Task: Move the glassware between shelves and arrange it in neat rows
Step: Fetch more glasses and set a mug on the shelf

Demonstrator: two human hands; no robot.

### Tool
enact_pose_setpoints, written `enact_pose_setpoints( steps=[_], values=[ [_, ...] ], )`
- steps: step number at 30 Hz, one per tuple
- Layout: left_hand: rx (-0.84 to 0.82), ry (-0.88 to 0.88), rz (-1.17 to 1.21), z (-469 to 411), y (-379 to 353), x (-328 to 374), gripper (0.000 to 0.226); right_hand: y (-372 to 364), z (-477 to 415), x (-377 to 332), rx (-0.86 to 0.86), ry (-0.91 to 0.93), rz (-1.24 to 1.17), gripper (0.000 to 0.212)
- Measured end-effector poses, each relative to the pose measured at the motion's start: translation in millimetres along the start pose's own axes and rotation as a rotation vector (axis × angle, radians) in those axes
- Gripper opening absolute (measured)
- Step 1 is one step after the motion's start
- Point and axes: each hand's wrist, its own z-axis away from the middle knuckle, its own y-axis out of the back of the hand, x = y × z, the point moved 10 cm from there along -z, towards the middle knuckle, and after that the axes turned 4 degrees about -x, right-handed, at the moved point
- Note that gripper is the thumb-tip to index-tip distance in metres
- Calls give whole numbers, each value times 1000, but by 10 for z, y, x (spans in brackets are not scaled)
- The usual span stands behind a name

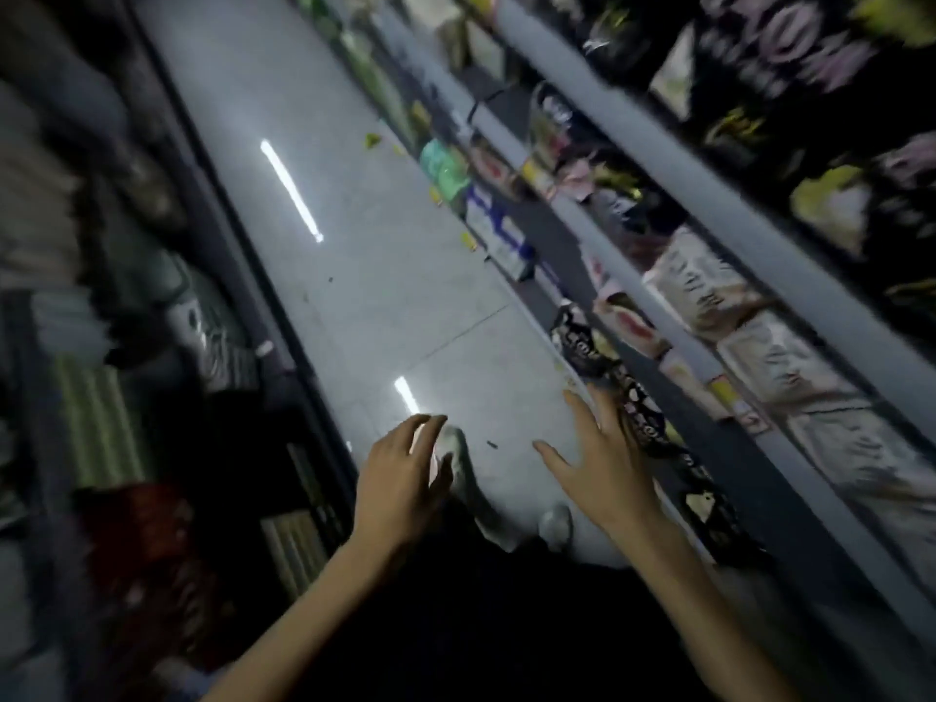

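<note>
The view is blurred and tilted, looking down a shop aisle. My left hand (405, 473) hangs over the grey tiled floor (354, 220) with loosely curled fingers and holds nothing. My right hand (602, 463) is spread with straight fingers, close to the lower edge of the right-hand shelving (633, 195), and is empty too. No glassware can be made out sharply; a pale clear jar-like shape (549, 124) stands on a right-hand shelf further down.
Shelves (759, 255) packed with bags and boxes run along the right. Darker shelving (152, 296) with packets lines the left. My pale shoes (554, 524) show below my hands. Small scraps (372, 140) lie on the floor.
</note>
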Motion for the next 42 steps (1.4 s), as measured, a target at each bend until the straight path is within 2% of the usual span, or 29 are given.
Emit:
enact_pose_setpoints(
  steps=[3,5,10,17,22,28,36,42],
  values=[
    [-133,104,7,228,-272,-466,54,-506,-177,-203,-138,6,108,78],
    [-159,158,23,213,-288,-794,55,-723,-355,-421,-184,30,148,78],
    [-27,319,92,-226,124,-1729,54,-1004,-1071,-1113,-253,49,248,77],
    [50,286,74,-894,636,-2632,49,-1203,-1985,-2125,-277,58,244,75],
    [-1,300,57,-1456,745,-3095,49,-1197,-2624,-2625,-254,93,272,69],
    [-44,353,65,-2436,897,-3585,52,-1055,-3766,-2936,-266,78,259,74],
    [30,433,46,-4036,1809,-4224,51,-517,-5661,-3783,-239,136,200,74],
    [-7,467,97,-4917,2206,-4669,54,-522,-6785,-4522,-279,251,252,71]
  ],
)
